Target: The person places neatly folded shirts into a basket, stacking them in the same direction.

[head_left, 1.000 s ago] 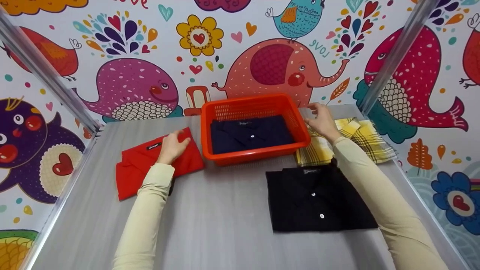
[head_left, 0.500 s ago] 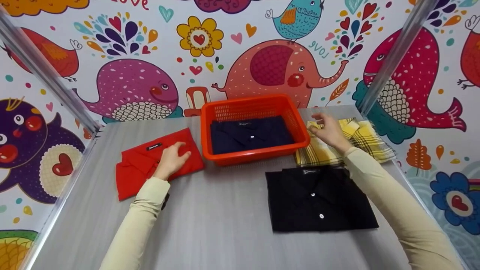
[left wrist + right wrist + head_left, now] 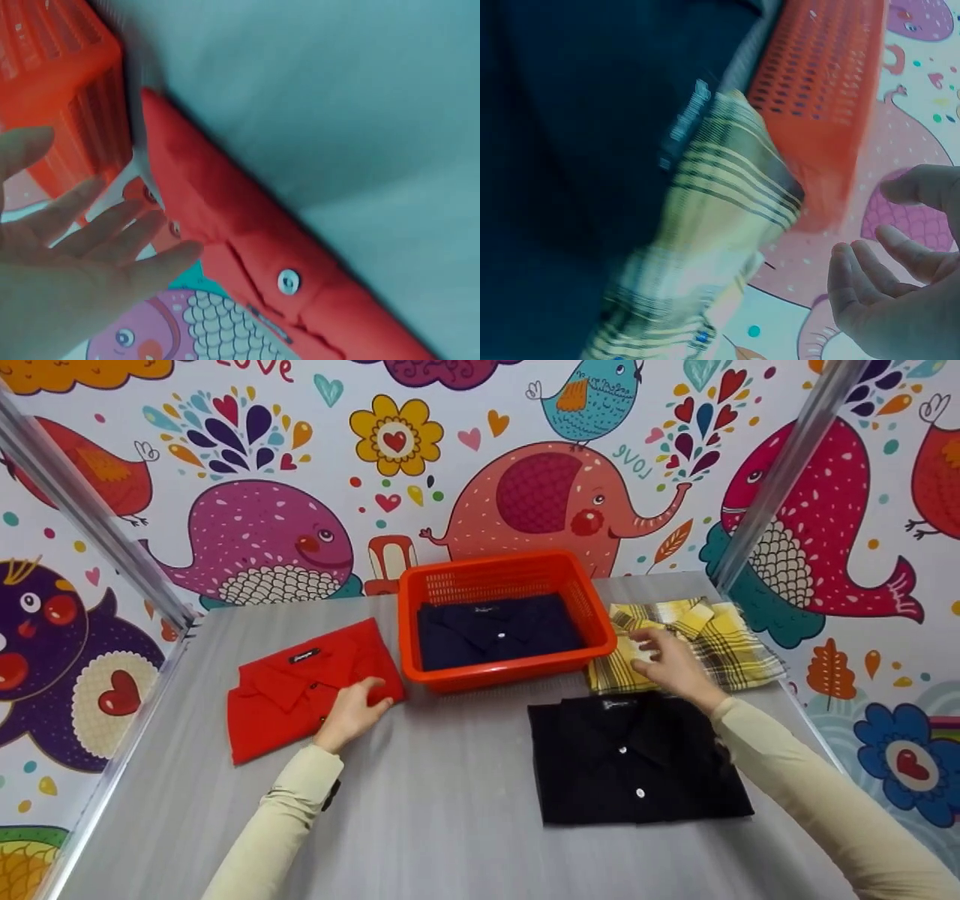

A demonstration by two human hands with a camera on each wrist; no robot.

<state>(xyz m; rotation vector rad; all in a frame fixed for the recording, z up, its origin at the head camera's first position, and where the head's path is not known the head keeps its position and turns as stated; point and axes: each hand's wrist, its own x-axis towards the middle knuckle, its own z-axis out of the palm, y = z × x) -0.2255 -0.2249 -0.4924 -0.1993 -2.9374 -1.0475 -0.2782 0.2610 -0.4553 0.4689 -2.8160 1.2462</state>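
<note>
In the head view my left hand [image 3: 352,714] hovers over the near right corner of a folded red shirt [image 3: 289,690], fingers loosely bent and holding nothing. The left wrist view shows the same hand with its fingers spread beside the red shirt [image 3: 247,232]. My right hand [image 3: 675,666] is over a folded yellow plaid shirt [image 3: 731,641], also with nothing in its fingers. An orange plastic basket [image 3: 506,669] stands between the hands, and a folded navy shirt [image 3: 487,641] lies flat in it. Nearer, below the right hand, lies a folded black shirt [image 3: 600,780] with white buttons.
The grey table [image 3: 427,810] carries all of these things. Behind it rises a wall printed with cartoon animals [image 3: 540,502]. Metal posts [image 3: 780,472] stand at the table's back corners, with printed side walls beyond its left and right edges.
Both hands have drawn back toward the person, the left across the red shirt to its near edge, the right away from the basket's rim over the plaid shirt. The basket and shirts have stayed put.
</note>
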